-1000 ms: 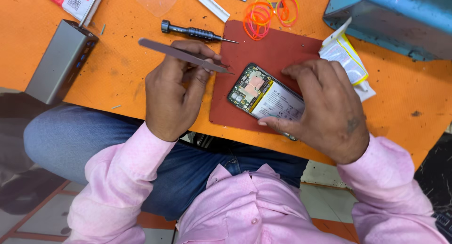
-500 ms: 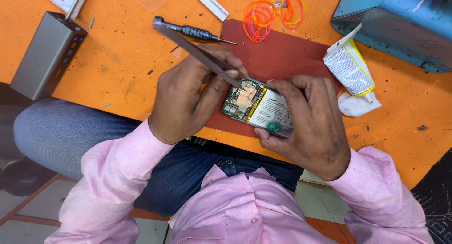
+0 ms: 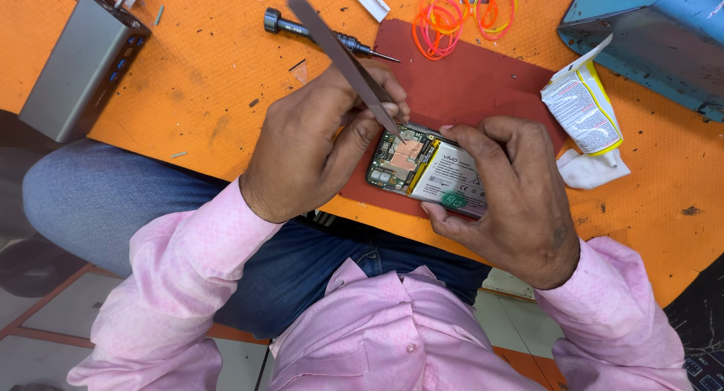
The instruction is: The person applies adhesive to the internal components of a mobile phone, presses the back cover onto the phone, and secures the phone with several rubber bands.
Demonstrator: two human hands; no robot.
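On the red mat (image 3: 483,82), at its six o'clock edge, my right hand (image 3: 513,195) clamps the open phone (image 3: 426,168) while my left hand (image 3: 317,157) pinches tweezers (image 3: 343,59), tips on the board. A slip could, I judge, puncture the battery at three o'clock.

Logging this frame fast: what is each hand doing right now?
Left hand: closed on the tweezers.
Right hand: gripping the opened phone.
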